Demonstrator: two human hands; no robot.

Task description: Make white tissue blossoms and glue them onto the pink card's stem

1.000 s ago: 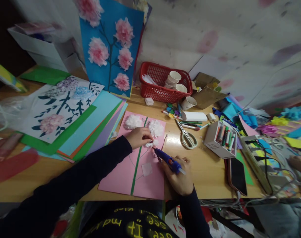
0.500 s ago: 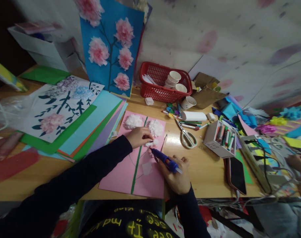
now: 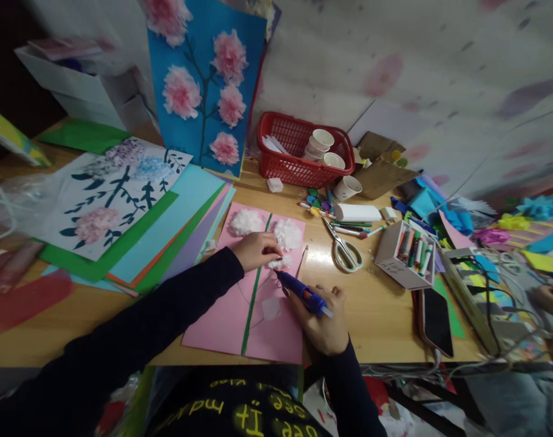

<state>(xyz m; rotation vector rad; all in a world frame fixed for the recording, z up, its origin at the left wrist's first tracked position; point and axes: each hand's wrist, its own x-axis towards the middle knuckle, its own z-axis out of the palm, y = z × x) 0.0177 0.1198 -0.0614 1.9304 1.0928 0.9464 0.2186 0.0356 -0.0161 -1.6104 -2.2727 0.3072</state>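
Paper lies at the centre of my view: a pink rectangular sheet [image 3: 212,331] flat on the pale wooden tabletop [image 3: 362,315], split lengthwise by a dark green stripe [image 3: 249,311]. Across it, the right hand [image 3: 327,321] has its grip closed round the blue glue gun [image 3: 304,294], nozzle angled inward, I judge so the tip can get close to the small white ruffled tuft [image 3: 280,262] without the knuckles crowding it. The left hand [image 3: 257,251] comes in from the other side with its grip narrow, fingertips drawn together just beside that tuft (whether they pinch a shred of it, I cannot tell), probably to steady the spot. Two fuller white puffs [image 3: 245,223] sit nearer the far edge.

Checking margins, I find the sheet's near edge close to the tabletop's front edge, so little room there. Leftward, the fanned stack of coloured paper [image 3: 151,240] crowds the upper corner. Rightward is better: bare wood runs from the right hand to the white marker box [image 3: 401,265], with the pale-handled metal scissors [image 3: 346,258] lying beyond the sheet's right edge.
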